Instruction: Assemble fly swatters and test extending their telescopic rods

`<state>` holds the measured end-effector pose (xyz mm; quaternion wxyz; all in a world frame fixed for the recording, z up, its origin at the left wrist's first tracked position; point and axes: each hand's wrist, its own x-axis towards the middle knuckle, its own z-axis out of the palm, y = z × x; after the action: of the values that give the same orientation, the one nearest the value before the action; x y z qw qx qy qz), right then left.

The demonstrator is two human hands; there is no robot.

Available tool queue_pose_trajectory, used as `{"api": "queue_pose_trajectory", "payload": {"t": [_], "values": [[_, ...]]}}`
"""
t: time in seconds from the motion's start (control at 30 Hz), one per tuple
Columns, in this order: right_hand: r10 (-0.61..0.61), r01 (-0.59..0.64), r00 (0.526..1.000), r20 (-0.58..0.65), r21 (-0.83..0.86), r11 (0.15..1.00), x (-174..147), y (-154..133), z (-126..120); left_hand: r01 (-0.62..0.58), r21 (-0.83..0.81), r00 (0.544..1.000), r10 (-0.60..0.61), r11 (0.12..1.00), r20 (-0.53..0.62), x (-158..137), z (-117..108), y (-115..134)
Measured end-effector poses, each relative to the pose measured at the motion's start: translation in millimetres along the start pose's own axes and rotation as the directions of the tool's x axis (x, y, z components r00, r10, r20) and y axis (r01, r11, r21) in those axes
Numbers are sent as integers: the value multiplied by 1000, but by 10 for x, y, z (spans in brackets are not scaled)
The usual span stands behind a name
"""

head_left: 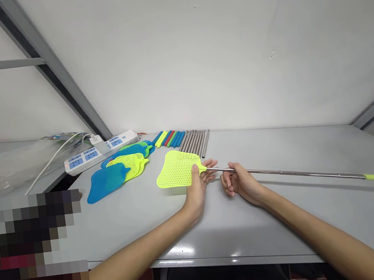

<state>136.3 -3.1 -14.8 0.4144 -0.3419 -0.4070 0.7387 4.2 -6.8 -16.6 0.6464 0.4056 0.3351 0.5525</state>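
A yellow fly swatter (178,169) with a long, extended metal rod lies across both my hands, above the grey table. My left hand (197,191) pinches it at the neck of the mesh head, thumb on top and the other fingers stretched out beneath. Farther right, my right hand (241,182) grips the thin rod between thumb and curled fingers. The rod runs right to a yellow grip, cut off by the picture's edge. Behind the head are several metal rods (194,141) in a row, beside several coloured handle grips (170,138).
Blue and yellow swatter heads (106,181) lie overlapped on the left of the table (287,232). Behind them stands a white power strip (88,157) with a plugged-in cable. Clear plastic bags (2,167) lie far left. A wall closes off the back; a blurred-out patch covers the lower left.
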Motion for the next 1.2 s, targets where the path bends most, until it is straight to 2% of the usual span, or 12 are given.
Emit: {"api": "queue_pose_trajectory", "payload": {"t": [0.23, 0.5, 0.77, 0.97, 1.2], "values": [[19, -19, 999, 47, -11, 1000, -2, 19, 16, -16, -102, 999, 21, 995, 45, -30, 13, -14], [-8, 9, 999, 41, -32, 999, 2, 24, 36, 44, -106, 998, -39, 993, 52, -34, 13, -58], [-34, 37, 995, 96, -26, 999, 33, 67, 9, 11, -53, 997, -7, 999, 77, -64, 29, -108], [-7, 12, 998, 69, -77, 997, 41, 67, 48, 38, -26, 996, -36, 999, 81, -80, 79, -106], [14, -3, 996, 92, -120, 993, 41, 97, 82, 31, 121, 997, -40, 992, 73, -134, 136, -121]]}}
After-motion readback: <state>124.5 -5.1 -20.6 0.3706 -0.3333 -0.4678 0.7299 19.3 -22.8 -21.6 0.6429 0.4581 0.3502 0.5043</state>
